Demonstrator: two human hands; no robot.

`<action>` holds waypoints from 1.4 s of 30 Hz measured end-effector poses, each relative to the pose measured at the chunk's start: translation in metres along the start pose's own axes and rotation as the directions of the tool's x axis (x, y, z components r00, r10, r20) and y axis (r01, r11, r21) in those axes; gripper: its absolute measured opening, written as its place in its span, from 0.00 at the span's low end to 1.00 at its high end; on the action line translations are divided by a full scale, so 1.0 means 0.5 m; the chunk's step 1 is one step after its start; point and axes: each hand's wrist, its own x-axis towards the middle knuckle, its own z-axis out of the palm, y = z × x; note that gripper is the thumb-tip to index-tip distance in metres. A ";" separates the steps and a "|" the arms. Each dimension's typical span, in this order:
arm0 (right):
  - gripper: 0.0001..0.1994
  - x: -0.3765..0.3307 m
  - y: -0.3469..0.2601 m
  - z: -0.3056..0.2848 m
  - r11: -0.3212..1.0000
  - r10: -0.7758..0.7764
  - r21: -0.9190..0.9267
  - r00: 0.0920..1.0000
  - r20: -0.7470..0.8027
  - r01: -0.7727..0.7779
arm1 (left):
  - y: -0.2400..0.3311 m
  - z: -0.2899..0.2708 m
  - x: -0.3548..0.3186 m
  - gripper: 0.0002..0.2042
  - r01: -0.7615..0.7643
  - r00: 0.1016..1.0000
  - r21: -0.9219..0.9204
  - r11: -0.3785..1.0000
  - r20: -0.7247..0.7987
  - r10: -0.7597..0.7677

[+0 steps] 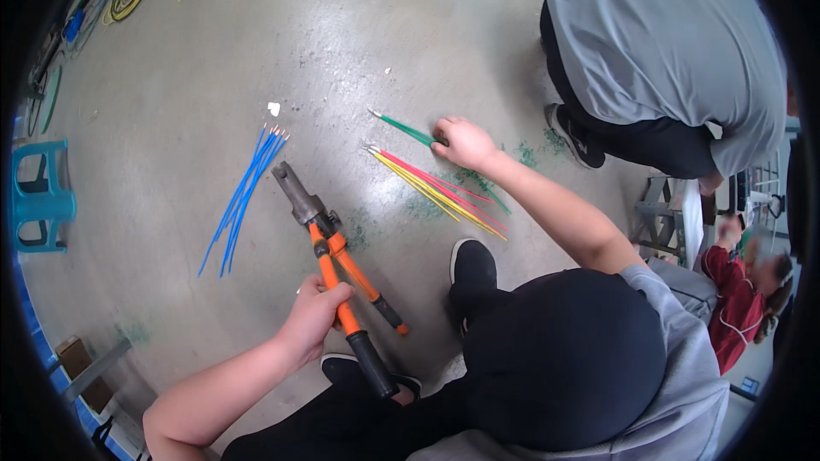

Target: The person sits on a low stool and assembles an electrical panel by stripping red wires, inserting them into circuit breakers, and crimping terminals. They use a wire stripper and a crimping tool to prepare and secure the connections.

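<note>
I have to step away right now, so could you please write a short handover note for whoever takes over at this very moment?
Left hand: gripping one orange handle of the long-handled crimping tool, whose grey head rests on the concrete floor.
Right hand: reaching out, fingers on the green wires on the floor.
Laid out: blue wires in a bundle left of the tool head; red and yellow wires just below the green ones.
Done: wires sorted by colour, ends appear stripped.
Left: no wire sits in the tool head yet.
Nearby: another person crouches at the upper right.
</note>
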 end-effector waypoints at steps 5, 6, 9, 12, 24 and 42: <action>0.12 0.003 0.003 0.042 0.995 -0.064 -0.082 0.993 -0.099 0.056 | -0.036 -0.014 0.009 0.18 -0.096 0.991 -0.243 0.965 -0.116 0.069; 0.11 0.003 0.001 0.049 0.995 -0.058 -0.084 0.992 -0.114 0.048 | -0.038 -0.015 0.008 0.18 -0.079 0.993 -0.261 0.962 -0.109 0.052; 0.11 -0.003 -0.025 0.049 0.994 -0.091 -0.071 0.987 -0.133 0.082 | -0.042 -0.014 -0.003 0.19 -0.058 0.995 -0.290 0.955 -0.099 0.030; 0.12 -0.004 -0.022 0.061 0.992 -0.097 -0.094 0.988 -0.119 0.086 | -0.045 -0.012 -0.002 0.19 -0.084 0.994 -0.280 0.956 -0.097 0.059; 0.11 -0.002 -0.142 0.010 0.951 -0.036 0.299 0.991 -0.131 0.074 | -0.043 -0.038 0.022 0.28 -0.573 0.685 0.615 0.542 -0.005 0.729; 0.12 -0.148 -0.436 -0.038 0.497 -0.156 0.862 0.988 -0.024 0.099 | 0.080 -0.087 0.007 0.23 -0.657 0.697 -0.472 0.588 -0.082 0.713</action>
